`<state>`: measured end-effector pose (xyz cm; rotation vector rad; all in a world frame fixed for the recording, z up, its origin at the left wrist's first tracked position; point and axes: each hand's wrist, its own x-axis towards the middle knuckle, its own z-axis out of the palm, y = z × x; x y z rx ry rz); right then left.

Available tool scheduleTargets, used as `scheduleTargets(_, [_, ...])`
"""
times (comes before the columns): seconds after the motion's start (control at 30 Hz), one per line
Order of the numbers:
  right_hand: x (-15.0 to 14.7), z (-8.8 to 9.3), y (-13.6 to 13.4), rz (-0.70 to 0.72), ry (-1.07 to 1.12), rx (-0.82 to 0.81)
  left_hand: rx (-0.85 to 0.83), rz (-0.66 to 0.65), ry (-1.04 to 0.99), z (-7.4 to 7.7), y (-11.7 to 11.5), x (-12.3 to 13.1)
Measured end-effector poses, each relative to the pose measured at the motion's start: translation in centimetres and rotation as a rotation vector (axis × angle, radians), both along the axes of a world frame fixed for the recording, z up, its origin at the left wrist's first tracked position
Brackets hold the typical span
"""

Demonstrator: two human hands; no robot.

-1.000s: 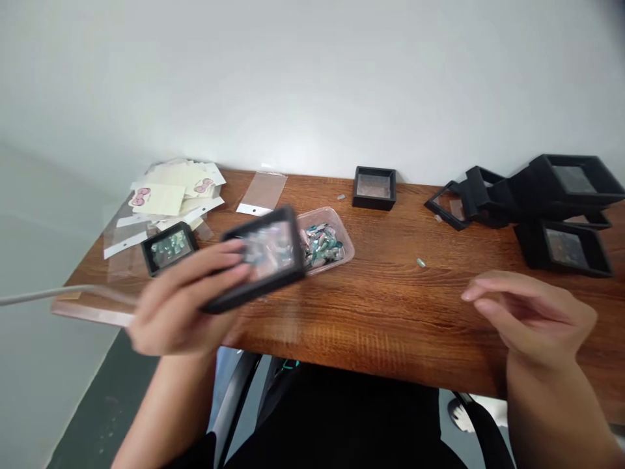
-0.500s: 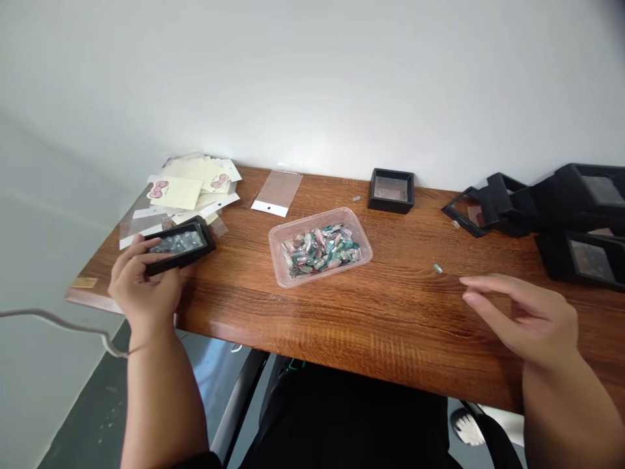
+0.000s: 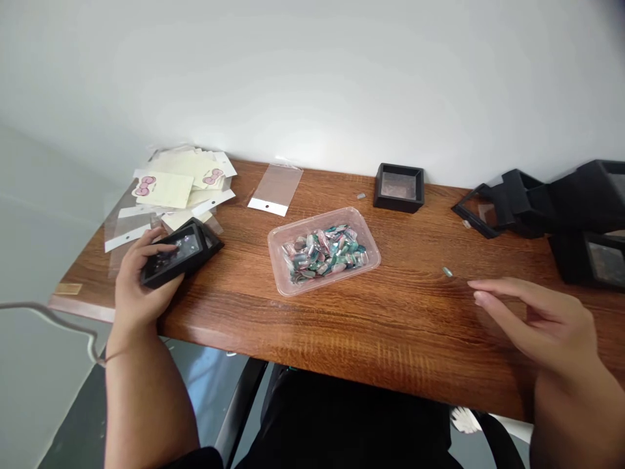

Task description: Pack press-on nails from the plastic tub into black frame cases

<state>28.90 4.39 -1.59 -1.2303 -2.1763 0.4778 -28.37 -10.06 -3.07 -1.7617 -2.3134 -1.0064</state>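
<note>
My left hand [image 3: 139, 280] grips a small black box with a clear window [image 3: 178, 251], its fingertips resting over the window. Shiny bits show through that window. Under it, another black piece [image 3: 212, 242] pokes out at the right. To the right, my right hand [image 3: 541, 319] hovers above the table, thumb and forefinger a little apart and nothing visible between them. Just left of those fingertips lies one small greenish oval piece [image 3: 448, 271]. A clear plastic tub [image 3: 276, 273] in the middle holds many glossy pink and teal pieces [image 3: 325, 251].
Behind my left hand are piled cream cards [image 3: 170, 189] and clear sleeves. A flat clear bag [image 3: 277, 185] lies by the wall, with an open black box [image 3: 399, 189] further right. Several black boxes [image 3: 561, 202] cluster at the right. A cable [image 3: 53, 319] hangs at the left.
My left hand has turned and lowered the black box onto another black piece by the cards. My right hand stays near the small oval piece; the view has shifted slightly.
</note>
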Motion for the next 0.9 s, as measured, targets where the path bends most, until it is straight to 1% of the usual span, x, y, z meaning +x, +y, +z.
scheduleTargets(0.17, [-0.4, 0.3, 0.1, -0.004, -0.003, -0.007, -0.058, -0.026, 0.03, 0.3, 0.3, 0.6])
scheduleTargets(0.3, [-0.6, 0.5, 0.0, 0.004, -0.012, -0.001, -0.116, 0.01, 0.098, 0.3, 0.2, 1.1])
scheduleTargets(0.43, [-0.5, 0.5, -0.1, 0.008, -0.019, 0.003, -0.175, 0.027, 0.104, 0.3, 0.0, 1.3])
scheduleTargets(0.67, [-0.4, 0.3, 0.0, 0.026, -0.039, 0.024, -0.187, 0.228, 0.123, 0.2, 0.5, 2.2])
scheduleTargets(0.9, [-0.5, 0.3, 0.0, 0.05, -0.054, 0.029, -0.302, 0.387, 0.093, 1.2, 1.9, 2.8])
